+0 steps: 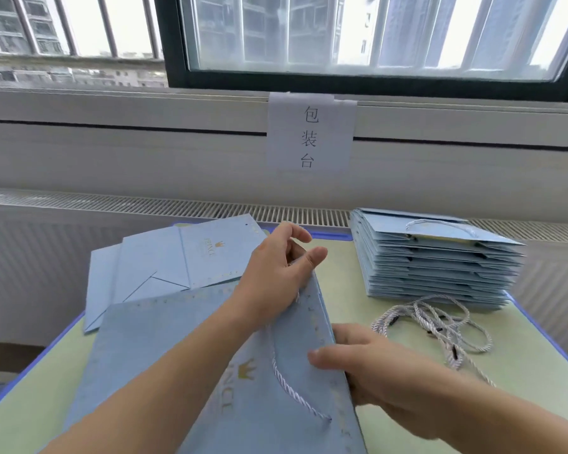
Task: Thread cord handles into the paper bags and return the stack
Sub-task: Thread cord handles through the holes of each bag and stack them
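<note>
Bag point(184, 348) lay nearest, flat but lifted at its mouth edge, a cord point(292, 388) already looped across its face. Right hand point(368, 365) clamped the mouth edge, thumb on top and fingers point(348, 335) curled behind, probably to steady the paper. Left hand point(276, 276) pinched the far end of that edge, fingers nearly closed; likely working a cord end at a hole, though the hole itself was hidden.

Two more flat bags point(177, 257) lay behind, overlapping, at the bench's left-far side, apparently waiting. Stack point(433, 260) sat far right, well apart, the top one showing a handle, so likely the done pile. Loose cords point(440, 326) lay tangled just in front of the stack, near the right hand for easy picking.

Bench point(522, 362) edge ran close past the cords on the right; bare room remained between bag and cords for sliding across.
</note>
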The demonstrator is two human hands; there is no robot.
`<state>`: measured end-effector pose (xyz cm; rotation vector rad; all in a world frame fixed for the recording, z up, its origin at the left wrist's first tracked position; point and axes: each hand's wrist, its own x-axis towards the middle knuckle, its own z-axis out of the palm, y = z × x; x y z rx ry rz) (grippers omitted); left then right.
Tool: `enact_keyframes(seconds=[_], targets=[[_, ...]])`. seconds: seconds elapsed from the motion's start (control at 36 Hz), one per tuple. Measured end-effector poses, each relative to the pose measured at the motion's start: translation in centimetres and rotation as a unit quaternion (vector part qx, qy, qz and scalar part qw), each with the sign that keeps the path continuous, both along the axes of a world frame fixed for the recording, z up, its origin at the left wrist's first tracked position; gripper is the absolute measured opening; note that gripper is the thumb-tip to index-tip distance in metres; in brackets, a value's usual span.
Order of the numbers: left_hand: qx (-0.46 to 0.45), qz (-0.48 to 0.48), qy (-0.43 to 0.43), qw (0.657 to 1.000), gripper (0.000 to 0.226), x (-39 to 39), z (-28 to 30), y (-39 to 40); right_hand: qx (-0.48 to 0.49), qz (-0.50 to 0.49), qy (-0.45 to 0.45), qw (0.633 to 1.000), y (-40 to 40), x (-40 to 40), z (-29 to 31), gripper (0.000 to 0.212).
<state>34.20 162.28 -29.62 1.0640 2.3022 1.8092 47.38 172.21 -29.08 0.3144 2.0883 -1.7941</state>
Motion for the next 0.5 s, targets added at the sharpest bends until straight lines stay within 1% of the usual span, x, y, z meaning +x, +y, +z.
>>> enact_keyframes(seconds=[0.06,0.08,0.14,0.19,0.28,0.39,0.5], targets=[[-0.03,-0.016,0.031,0.999,0.033,0.5,0.7,-0.3,-0.032,-0.039,0.024,0.998,0.2,0.3,0.7,0.024],[-0.063,-0.021,0.055,0.996,0.038,0.8,1.2,-0.6,-0.053,-0.057,0.036,0.996,0.4,0.5,1.3,0.026],[-0.15,-0.022,0.119,0.981,0.056,1.3,2.0,-1.2,-0.088,-0.086,0.058,0.991,1.0,0.8,2.6,0.028],[-0.205,-0.013,0.164,0.965,0.076,1.7,2.7,-1.8,-0.084,-0.106,0.08,0.988,1.8,1.1,3.7,0.036],[-0.201,-0.006,0.196,0.96,0.08,1.5,3.3,-2.6,-0.058,-0.128,0.109,0.984,3.2,1.6,5.4,0.043],[-0.162,0.033,0.23,0.959,0.083,0.6,3.8,-3.1,-0.029,-0.157,0.16,0.974,5.5,2.0,8.2,0.027],[-0.141,0.084,0.272,0.948,0.087,0.6,4.6,-2.3,0.014,-0.179,0.244,0.953,7.7,2.1,11.4,0.023]])
